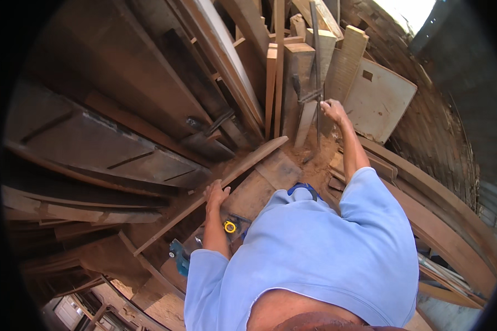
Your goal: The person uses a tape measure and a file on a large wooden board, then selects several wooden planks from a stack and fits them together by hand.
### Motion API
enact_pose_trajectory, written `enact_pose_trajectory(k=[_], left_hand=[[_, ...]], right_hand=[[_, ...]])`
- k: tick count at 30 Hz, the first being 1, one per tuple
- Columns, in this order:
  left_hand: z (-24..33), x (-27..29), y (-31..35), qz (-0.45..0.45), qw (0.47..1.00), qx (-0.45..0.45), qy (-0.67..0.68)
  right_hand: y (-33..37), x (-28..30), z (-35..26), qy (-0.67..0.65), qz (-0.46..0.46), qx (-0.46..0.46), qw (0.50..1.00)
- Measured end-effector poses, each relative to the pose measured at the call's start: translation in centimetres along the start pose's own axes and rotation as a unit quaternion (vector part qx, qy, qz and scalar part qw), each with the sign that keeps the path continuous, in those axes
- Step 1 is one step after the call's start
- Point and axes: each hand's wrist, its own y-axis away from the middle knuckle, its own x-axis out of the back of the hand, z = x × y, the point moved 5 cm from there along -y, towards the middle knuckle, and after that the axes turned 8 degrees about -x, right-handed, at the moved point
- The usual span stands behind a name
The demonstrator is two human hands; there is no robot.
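Note:
My right hand (334, 111) is stretched forward, its fingers closed at the sliding arm of a long dark metal bar clamp (317, 60). The clamp stands upright among timber offcuts, its lower end near the sawdust. On my left, my left hand (216, 195) rests at the edge of a long narrow wooden board (252, 156), fingers apart. The board slants across the workbench (248, 196). Close to my left forearm lie a yellow tape measure (230, 226) and a teal power tool (179, 257), the tool partly hidden.
Several wood blocks (299, 69) and tall planks lean together ahead. Large dark boards (116, 71) stand along the left, with another clamp (218, 122) among them. A pale panel (382, 99) leans at the right, near long curved-looking planks (425, 207). Sawdust (316, 164) covers the ground ahead.

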Motion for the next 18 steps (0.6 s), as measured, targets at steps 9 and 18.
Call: enact_pose_trajectory(k=[9,18], left_hand=[[-1.1,-1.0,1.1,0.041,0.999,0.002,-0.003],[-0.5,-0.8,1.5,0.092,0.996,-0.013,0.015]], right_hand=[[5.5,-8.7,-22.5,-0.076,-0.145,0.156,0.974],[4.1,-17.7,-41.0,-0.022,-0.011,0.237,0.971]])
